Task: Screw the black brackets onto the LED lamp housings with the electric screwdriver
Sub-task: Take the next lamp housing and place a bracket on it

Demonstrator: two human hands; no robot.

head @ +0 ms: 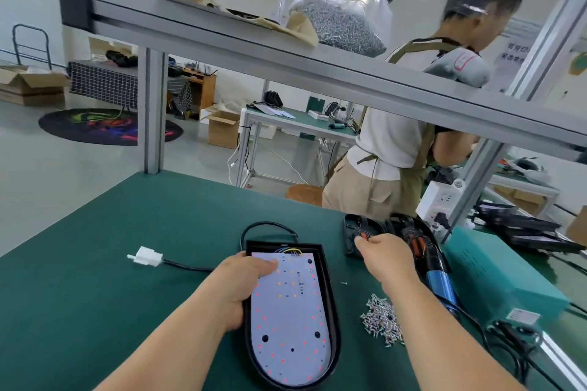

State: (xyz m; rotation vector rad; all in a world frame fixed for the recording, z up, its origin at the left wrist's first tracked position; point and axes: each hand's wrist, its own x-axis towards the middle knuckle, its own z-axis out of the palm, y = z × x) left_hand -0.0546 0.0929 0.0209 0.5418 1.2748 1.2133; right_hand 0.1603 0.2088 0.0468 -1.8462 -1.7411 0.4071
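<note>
A black LED lamp housing (333,301) with a white LED board (289,327) lies on the green table in front of me. My left hand (241,282) grips its left rim, thumb pressed on the board. My right hand (384,255) reaches to the black brackets (355,232) behind the housing, fingers curled at one of them; whether it grips is hidden. The blue electric screwdriver (440,282) lies just right of that hand. A pile of small silver screws (382,319) sits right of the housing.
The lamp's black cable ends in a white connector (147,256) at the left. A teal power box (495,273) stands at the right with cords beside it. A person in a white shirt (394,136) stands beyond the table. A bag of screws (343,25) rests on the upper shelf.
</note>
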